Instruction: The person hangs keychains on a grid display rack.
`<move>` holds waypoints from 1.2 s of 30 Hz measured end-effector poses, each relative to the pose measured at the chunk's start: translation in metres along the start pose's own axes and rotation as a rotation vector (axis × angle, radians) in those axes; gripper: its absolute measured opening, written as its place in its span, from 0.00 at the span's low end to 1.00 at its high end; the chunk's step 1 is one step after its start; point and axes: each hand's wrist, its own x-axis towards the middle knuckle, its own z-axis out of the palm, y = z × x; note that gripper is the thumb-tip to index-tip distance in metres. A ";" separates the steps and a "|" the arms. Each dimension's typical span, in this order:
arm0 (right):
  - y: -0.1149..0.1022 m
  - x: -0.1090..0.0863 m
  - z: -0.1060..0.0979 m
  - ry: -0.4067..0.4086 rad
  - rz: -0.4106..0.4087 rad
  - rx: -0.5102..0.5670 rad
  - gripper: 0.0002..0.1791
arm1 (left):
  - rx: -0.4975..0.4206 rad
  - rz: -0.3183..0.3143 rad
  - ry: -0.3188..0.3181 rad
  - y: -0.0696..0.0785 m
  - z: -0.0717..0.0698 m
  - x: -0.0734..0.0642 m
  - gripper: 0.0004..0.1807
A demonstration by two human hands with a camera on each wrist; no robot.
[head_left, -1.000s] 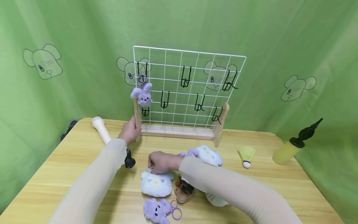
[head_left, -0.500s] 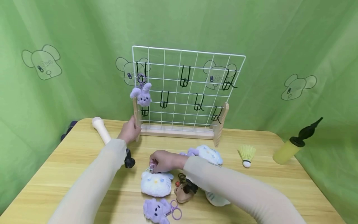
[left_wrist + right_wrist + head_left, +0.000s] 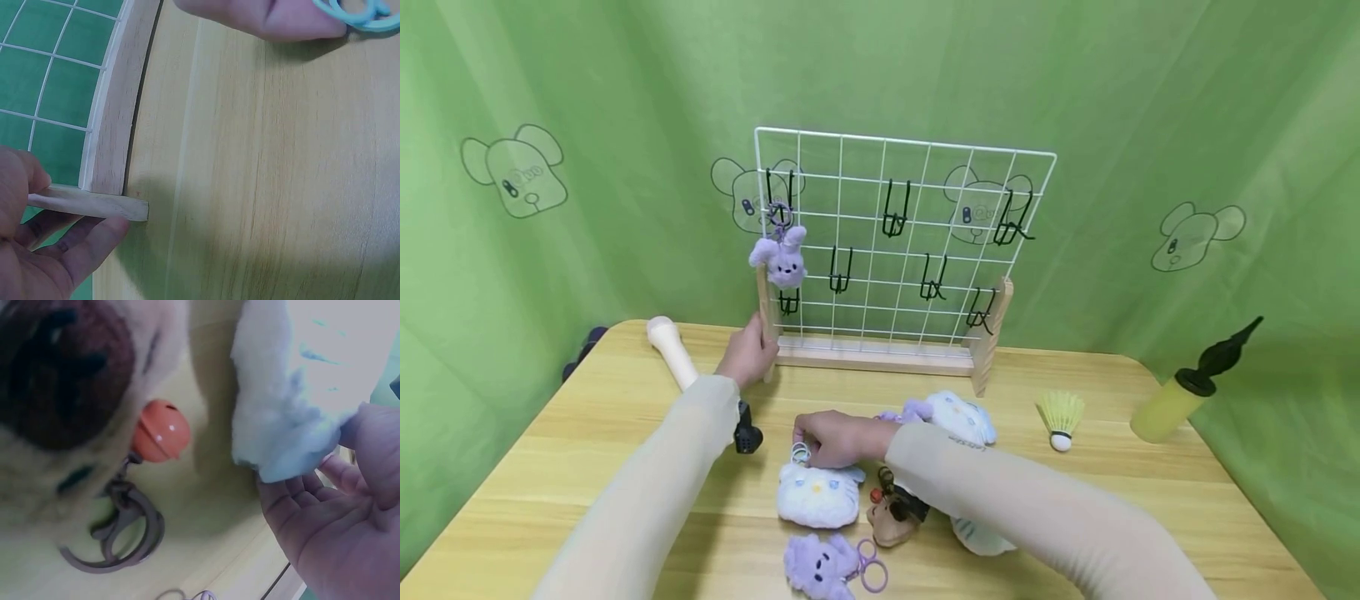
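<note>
My left hand [image 3: 748, 354] grips the left wooden side piece [image 3: 75, 201] of a white wire-grid rack [image 3: 876, 357]. Near the front middle of the table, my right hand [image 3: 835, 437] pinches the top edge of a white cat-face plush keychain [image 3: 817, 497]. Its pale blue ring [image 3: 801, 452] stands up beside the fingers. In the right wrist view, thumb and fingers lie on either side of the plush; part of the fingers is hidden behind it. A purple bunny plush keychain [image 3: 786, 265] hangs from the rack's upper left hook.
Beside the right hand lie a brown plush keychain [image 3: 891, 527] with an orange bell [image 3: 161, 430], and a purple plush [image 3: 820, 565]. More plushes [image 3: 961, 417] lie behind the right forearm. Around them are a shuttlecock [image 3: 1062, 417], a yellow pump [image 3: 1168, 410] and a long off-white object [image 3: 672, 350].
My right hand rose slightly, then came back down and left at the top of the white plush, and more of the ring shows now. My left hand stays on the rack.
</note>
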 end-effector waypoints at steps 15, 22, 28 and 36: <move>0.016 -0.003 -0.004 0.062 -0.099 0.027 0.05 | 0.010 -0.014 0.003 -0.002 0.003 0.001 0.32; 0.024 -0.014 -0.016 0.112 -0.095 0.435 0.07 | 0.026 0.001 0.011 -0.002 0.001 0.001 0.32; 0.032 -0.025 -0.023 0.191 -0.062 0.673 0.13 | 0.025 0.016 0.011 -0.002 0.000 0.002 0.33; 0.040 -0.036 -0.036 0.380 -0.129 0.718 0.14 | 0.023 0.005 0.017 -0.002 0.003 0.001 0.32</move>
